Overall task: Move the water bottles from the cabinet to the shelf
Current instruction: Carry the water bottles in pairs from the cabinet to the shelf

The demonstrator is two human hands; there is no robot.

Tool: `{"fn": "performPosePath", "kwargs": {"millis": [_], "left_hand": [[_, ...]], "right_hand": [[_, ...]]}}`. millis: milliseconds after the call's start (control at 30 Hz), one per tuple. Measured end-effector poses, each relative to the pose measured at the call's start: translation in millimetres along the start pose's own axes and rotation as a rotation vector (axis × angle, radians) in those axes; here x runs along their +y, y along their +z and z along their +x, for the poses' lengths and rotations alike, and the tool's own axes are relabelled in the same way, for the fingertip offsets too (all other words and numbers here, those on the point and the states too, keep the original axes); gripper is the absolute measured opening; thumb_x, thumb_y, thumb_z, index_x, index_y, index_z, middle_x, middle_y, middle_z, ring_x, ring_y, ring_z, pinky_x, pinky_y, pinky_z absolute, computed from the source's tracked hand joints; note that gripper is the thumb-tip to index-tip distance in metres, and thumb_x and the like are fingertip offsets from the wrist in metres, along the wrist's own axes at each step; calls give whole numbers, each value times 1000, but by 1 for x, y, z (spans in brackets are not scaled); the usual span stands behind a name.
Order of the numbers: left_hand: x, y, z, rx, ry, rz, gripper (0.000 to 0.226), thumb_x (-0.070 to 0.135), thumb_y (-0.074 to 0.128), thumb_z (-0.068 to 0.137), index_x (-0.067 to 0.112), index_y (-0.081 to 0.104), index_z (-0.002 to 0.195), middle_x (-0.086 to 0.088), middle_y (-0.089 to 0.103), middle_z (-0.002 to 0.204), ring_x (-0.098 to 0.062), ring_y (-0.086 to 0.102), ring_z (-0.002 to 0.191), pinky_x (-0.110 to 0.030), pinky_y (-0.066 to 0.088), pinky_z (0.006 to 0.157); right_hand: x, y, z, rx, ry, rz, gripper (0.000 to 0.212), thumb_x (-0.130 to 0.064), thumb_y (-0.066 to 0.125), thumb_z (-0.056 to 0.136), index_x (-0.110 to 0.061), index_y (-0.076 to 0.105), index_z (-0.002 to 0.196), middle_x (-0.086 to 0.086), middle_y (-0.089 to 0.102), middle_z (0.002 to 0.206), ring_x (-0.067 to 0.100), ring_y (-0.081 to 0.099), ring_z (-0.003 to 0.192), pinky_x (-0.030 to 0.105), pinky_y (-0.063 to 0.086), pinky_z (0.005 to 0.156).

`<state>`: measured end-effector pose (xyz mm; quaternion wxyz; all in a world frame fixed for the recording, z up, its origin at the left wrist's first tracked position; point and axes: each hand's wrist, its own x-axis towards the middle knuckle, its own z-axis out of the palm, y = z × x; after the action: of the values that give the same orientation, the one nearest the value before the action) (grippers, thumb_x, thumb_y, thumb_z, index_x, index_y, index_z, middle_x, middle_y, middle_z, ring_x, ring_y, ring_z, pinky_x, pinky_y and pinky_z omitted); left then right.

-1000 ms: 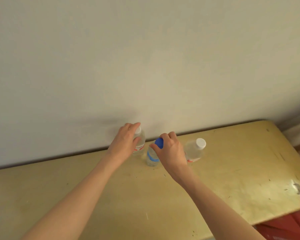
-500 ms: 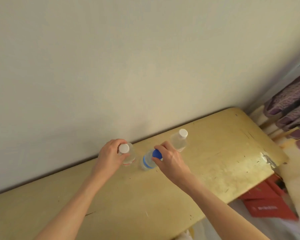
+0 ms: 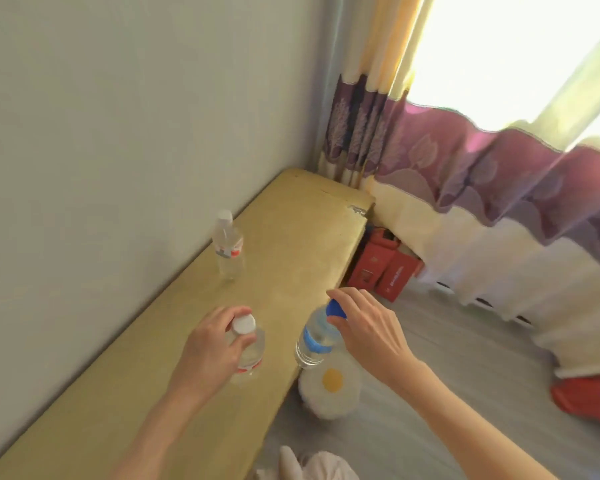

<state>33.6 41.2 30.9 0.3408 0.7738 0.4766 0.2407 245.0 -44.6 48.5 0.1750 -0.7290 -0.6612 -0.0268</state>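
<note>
Both bottles we grip have risen off the bench (image 3: pixel 291 220) since a second ago. Our left hand (image 3: pixel 212 351) clasps the white-capped bottle (image 3: pixel 248 344) above it; our right hand (image 3: pixel 368 332) pinches the blue-capped bottle (image 3: pixel 314 341) past its edge. A third bottle (image 3: pixel 227 247) stands farther along the bench. We judge nothing shelved yet.
</note>
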Motion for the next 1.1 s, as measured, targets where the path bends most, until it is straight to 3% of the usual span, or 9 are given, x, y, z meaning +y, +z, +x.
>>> {"fn": "performPosePath", "kwargs": {"millis": [133,300,400,500,633,733,900,1100], "left_hand": [[48,30,-21,-141,146,-45,38,11,72,72,19,59,106,4,61,97,-14,58,88,-7,35,70],[124,87,-66,-320,412,-70,36,6,75,68,21,59,96,3,62,90,-15,59,82,0,35,73],[172,126,-105,-409,545,-68,37,5,74,68,13,61,101,2,62,93,-14,57,82,-8,38,73],[223,169,-152,-467,682,-51,37,5,74,68,10,62,103,0,62,95,-15,57,83,-14,37,74],[287,228,-233,-545,801,-85,35,3,74,69,9,62,101,-1,61,93,-18,57,79,-28,41,75],[328,273,-291,-622,837,-111,31,2,72,70,8,62,99,-2,60,90,-20,57,77,-28,38,73],[397,356,-396,-859,939,-133,27,5,71,73,10,62,97,-1,59,89,-20,55,78,-23,35,72],[479,458,-505,-1080,1087,-124,27,10,71,73,13,62,98,-3,62,87,-22,57,76,-28,38,72]], "right_hand": [[32,-34,-77,74,207,-12,39,-11,78,66,-6,61,101,8,68,90,26,64,73,30,51,52],[64,-83,-196,189,413,-59,32,-14,63,71,-1,61,100,11,67,88,28,62,74,29,40,78],[79,-120,-274,291,545,-32,33,-19,53,80,2,59,105,15,66,93,23,56,88,26,37,86],[87,-162,-356,390,651,17,38,-21,44,82,4,57,108,18,63,98,16,44,94,22,33,89],[90,-210,-474,446,816,7,35,-10,51,82,4,55,114,18,59,106,18,47,102,15,24,95],[90,-235,-564,449,950,-24,38,-13,48,83,2,52,118,16,57,112,23,49,107,11,20,96],[89,-267,-704,499,1203,-101,43,-19,40,86,0,48,123,13,53,120,16,38,112,4,15,96],[105,-294,-845,604,1489,-179,33,-11,45,92,-2,48,124,10,49,124,21,42,118,6,16,96]]}}
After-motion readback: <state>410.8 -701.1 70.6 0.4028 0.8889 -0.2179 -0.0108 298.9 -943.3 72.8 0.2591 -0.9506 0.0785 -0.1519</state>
